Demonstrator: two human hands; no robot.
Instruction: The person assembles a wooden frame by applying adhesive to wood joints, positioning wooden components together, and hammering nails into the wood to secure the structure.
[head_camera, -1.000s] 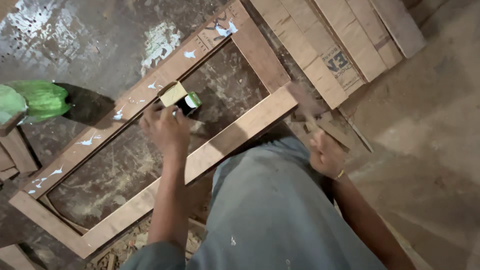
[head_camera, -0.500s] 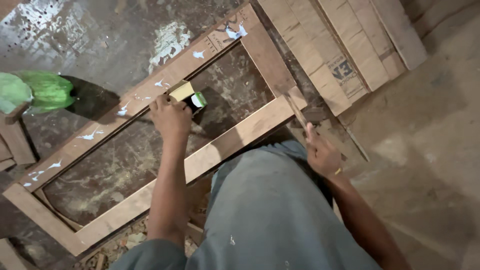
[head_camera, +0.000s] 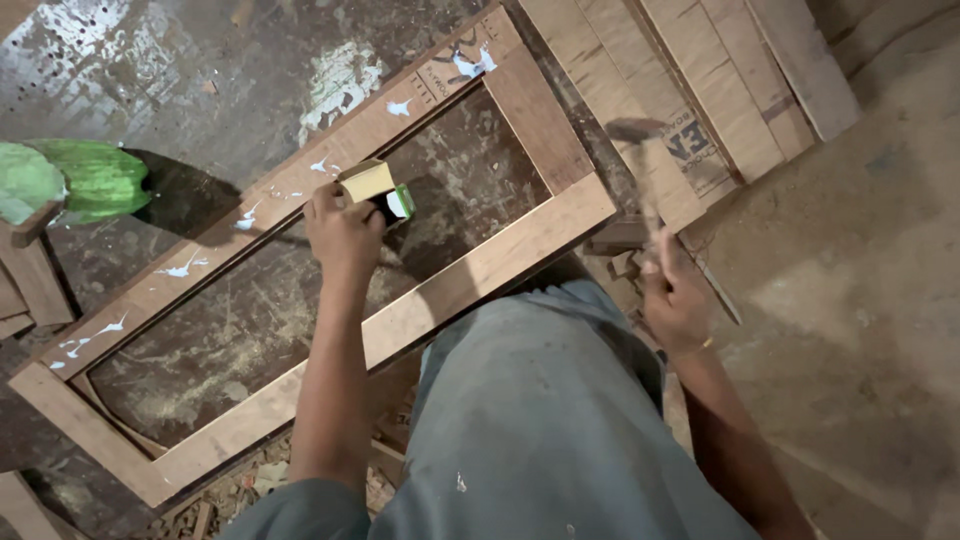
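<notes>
Block (head_camera: 367, 181) of pale wood sits in my left hand (head_camera: 343, 228), up at about 11 o'clock from my knee. My fingers are curled tight around it, and the block pokes out above my knuckles. Something small, green and white, (head_camera: 399, 203) shows just beside the block, at the 3 o'clock side of my fist. I cannot tell what it is.

My left hand rests over the far rail of the frame (head_camera: 520, 250). It is a long wooden frame lying flat on the dark floor (head_camera: 150, 60). White blobs (head_camera: 335, 165) dot the far rail. One of them is close to my fist, at its 12 o'clock.

My right hand (head_camera: 675, 295) is out at 3 o'clock, well apart from the left one. It is closed around the handle of a hammer (head_camera: 640, 160). The hammer head is up in the air at 12 o'clock from that hand, and it looks blurry. It hangs past the near corner of the frame, over some flat boards (head_camera: 700, 70).

A green bag (head_camera: 85, 180) lies at 9 o'clock on the floor. Wood scraps (head_camera: 250, 480) lie by my leg at 7 o'clock.
</notes>
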